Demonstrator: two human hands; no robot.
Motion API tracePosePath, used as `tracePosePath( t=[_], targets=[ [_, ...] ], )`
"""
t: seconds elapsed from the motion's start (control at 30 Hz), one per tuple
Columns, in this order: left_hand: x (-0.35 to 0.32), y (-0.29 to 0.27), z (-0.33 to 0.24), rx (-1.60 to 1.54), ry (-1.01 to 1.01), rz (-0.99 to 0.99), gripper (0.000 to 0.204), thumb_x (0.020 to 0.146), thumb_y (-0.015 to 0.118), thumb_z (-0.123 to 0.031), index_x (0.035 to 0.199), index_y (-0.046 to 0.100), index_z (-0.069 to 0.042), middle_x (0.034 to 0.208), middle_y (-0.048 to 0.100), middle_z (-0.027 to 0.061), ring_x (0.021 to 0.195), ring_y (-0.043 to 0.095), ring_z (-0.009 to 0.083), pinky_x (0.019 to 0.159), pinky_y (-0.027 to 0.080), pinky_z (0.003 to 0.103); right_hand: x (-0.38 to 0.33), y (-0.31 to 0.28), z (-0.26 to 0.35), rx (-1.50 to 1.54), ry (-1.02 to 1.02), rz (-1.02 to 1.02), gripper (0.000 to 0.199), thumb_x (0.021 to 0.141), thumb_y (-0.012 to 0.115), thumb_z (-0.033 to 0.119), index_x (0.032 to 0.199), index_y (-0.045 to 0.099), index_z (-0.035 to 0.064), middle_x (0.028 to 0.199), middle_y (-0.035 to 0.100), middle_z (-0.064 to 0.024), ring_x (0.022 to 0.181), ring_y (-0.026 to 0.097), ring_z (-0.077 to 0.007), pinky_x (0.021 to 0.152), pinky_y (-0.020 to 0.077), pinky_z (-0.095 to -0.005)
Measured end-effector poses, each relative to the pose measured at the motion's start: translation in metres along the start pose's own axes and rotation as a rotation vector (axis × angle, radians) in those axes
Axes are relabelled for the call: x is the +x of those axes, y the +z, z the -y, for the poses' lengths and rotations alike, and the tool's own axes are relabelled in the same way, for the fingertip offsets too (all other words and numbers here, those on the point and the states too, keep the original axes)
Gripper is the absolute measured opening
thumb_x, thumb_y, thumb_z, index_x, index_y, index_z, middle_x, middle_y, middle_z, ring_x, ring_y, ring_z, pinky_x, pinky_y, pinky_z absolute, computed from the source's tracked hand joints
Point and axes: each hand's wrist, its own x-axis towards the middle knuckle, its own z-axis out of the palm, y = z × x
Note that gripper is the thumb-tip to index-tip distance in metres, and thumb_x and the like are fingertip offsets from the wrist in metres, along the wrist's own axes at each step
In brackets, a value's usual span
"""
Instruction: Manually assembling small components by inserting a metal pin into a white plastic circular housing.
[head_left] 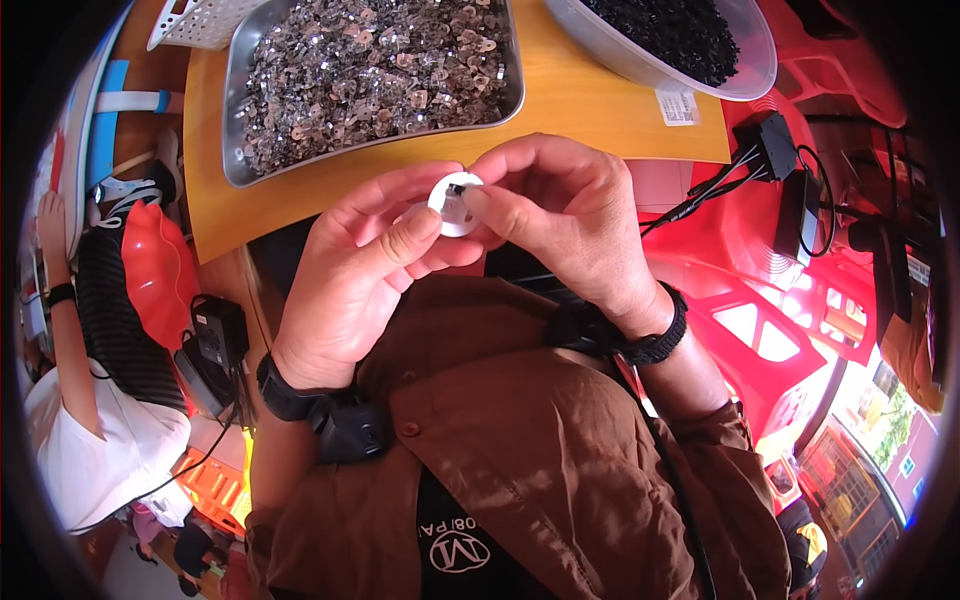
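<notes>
Between my two hands, just off the table's front edge, is a small round white plastic part (pixel 441 192) with a hollow inside. My left hand (pixel 362 250) is closed around it, thumb on the rim and fingers behind. My right hand (pixel 565 215) pinches at its right side, thumb and forefinger over the opening. A small black piece (pixel 456 189) shows inside the ring by my right thumb; whether my fingers grip it is hidden. Beyond my hands stands a metal tray (pixel 232 120) heaped with small shiny metal pieces (pixel 370 75).
At the far right of the wooden table (pixel 590 125) sits a translucent bowl (pixel 755 75) of small black parts. A white perforated basket (pixel 200 25) is at far left. Red plastic chairs (pixel 745 310) and cables stand to my right. Another person (pixel 110 430) sits to my left.
</notes>
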Motion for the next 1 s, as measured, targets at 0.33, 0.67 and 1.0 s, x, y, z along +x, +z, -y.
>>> tracePosePath(
  t=[0.33, 0.67, 1.0],
  targets=[
    [-0.001, -0.011, 0.001, -0.038, 0.007, -0.031, 0.035, 0.093, 0.051, -0.023, 0.117, 0.056, 0.002, 0.101, 0.062, 0.0108, 0.08, 0.062, 0.0146, 0.071, 0.054, 0.028, 0.002, -0.008, 0.017, -0.677, -0.544, 0.022, 0.023, 0.074, 0.068, 0.005, 0.096, 0.064, 0.0039, 0.082, 0.06, -0.0094, 0.067, 0.062, -0.024, 0.059, 0.0513, -0.0298],
    [-0.005, -0.003, -0.005, 0.098, 0.055, -0.03, 0.027, 0.092, 0.054, -0.021, 0.108, 0.054, 0.0, 0.094, 0.062, 0.0094, 0.079, 0.062, 0.0157, 0.069, 0.054, 0.029, 0.0, -0.003, 0.016, -0.77, -0.649, 0.067, 0.024, 0.07, 0.069, 0.001, 0.094, 0.068, 0.0054, 0.084, 0.065, -0.0086, 0.074, 0.064, -0.0207, 0.062, 0.0526, -0.0292],
    [-0.005, -0.002, -0.006, 0.272, 0.054, -0.024, 0.019, 0.093, 0.052, -0.015, 0.105, 0.055, -0.002, 0.097, 0.062, 0.0094, 0.087, 0.062, 0.0173, 0.074, 0.054, 0.033, -0.006, 0.0, 0.013, -0.784, -0.612, -0.019, 0.02, 0.068, 0.07, -0.003, 0.087, 0.068, 0.0048, 0.08, 0.065, -0.0077, 0.069, 0.065, -0.0196, 0.058, 0.0515, -0.0272]
  ],
)
